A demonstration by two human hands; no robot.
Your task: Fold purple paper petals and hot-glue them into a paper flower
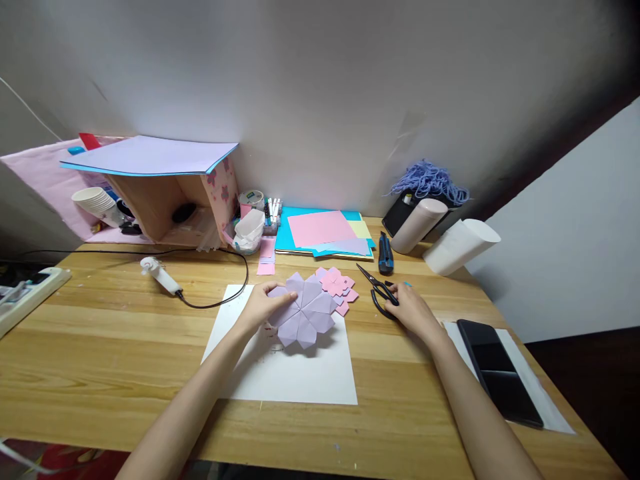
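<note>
A lilac paper flower (303, 312) with creased petals is pinched at its left edge by my left hand (270, 307), thumb on top. It is held over a white sheet of paper (300, 383) on the table. Beyond its right side lie pink and lilac paper flowers (337, 283), partly covered by it. My right hand (407, 307) is at the black-handled scissors (374, 280), fingers on one handle loop. The scissors lie on the wood, blades toward the back left. How firmly the fingers close on the handle is partly hidden.
A glue gun (163, 277) with its black cord (210, 307) lies at left, before an open box (170, 200). Coloured papers (320, 230), a utility knife (385, 253), a paper roll (460, 247) and a white cylinder (419, 225) stand behind. A phone (497, 373) lies right.
</note>
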